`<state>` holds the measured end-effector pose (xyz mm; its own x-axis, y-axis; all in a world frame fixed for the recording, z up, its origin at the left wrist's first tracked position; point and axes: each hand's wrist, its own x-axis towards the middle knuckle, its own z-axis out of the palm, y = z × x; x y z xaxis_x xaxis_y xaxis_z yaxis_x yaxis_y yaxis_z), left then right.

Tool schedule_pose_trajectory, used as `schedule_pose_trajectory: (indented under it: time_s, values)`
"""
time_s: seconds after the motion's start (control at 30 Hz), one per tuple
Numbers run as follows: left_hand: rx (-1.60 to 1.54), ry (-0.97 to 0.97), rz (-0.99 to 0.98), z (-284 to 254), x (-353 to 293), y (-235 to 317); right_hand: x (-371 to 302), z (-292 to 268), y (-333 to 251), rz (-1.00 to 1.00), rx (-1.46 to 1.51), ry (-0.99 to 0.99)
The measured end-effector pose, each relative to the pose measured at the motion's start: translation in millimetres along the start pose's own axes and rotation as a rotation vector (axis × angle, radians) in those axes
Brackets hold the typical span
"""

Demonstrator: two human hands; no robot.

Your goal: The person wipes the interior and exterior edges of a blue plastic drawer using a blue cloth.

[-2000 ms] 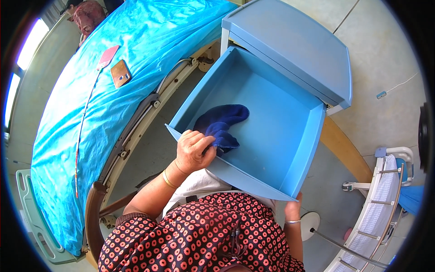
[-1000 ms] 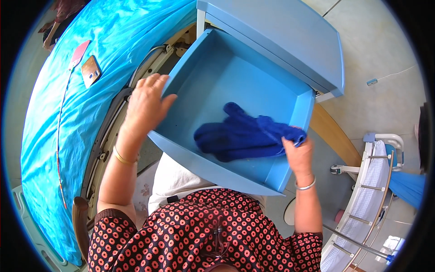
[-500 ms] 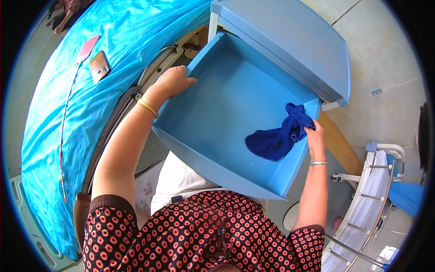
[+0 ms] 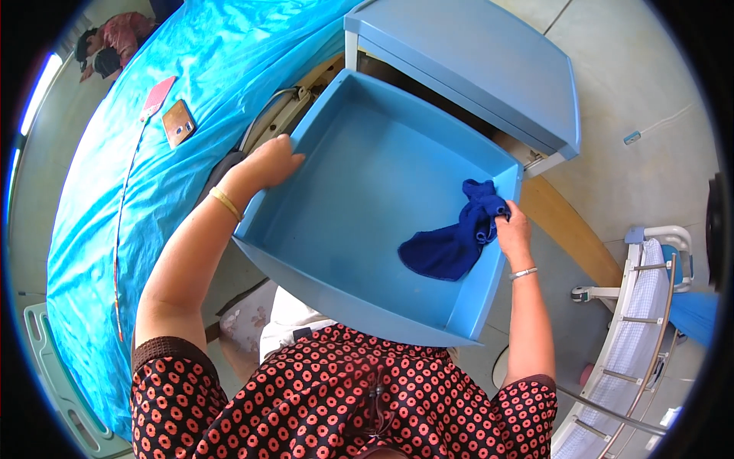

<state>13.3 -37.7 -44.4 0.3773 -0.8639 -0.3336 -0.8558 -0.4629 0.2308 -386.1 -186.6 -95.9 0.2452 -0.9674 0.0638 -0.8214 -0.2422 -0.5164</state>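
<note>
A light blue drawer (image 4: 329,191) is pulled out of a small blue cabinet (image 4: 466,57), with a dark gap showing between them. My left hand (image 4: 269,162) is closed over the drawer's left wall. On the opposite side, my right hand (image 4: 514,232) grips the right wall and pinches a dark blue cloth (image 4: 447,246) against it. The cloth hangs crumpled inside the drawer, its wide end lying on the bottom. Fingers of both hands are partly hidden by the drawer walls.
To the left is a bed with a shiny blue cover (image 4: 191,199), holding a gold phone (image 4: 178,124) and a red fly swatter (image 4: 158,97). A railed bed (image 4: 638,321) stands at the right. Another person (image 4: 122,42) is at the far left.
Both hands have drawn the drawer toward me and slightly left, widening the gap to the cabinet. The cloth has travelled along with it under my right hand.
</note>
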Motion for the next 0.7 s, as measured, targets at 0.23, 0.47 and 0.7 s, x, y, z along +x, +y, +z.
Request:
schedule_pose_trajectory:
  time_s: [0.23,0.47,0.7]
  values:
    - [0.02,-0.041,-0.087,11,-24,-3,-10,3,-6,0.032,-0.055,-0.114]
    - [-0.004,0.048,-0.074,13,-15,-4,-7,-8,-19,0.038,-0.055,-0.041]
    - [-0.014,0.064,-0.012,6,-20,-7,-3,5,-15,0.026,-0.057,-0.017]
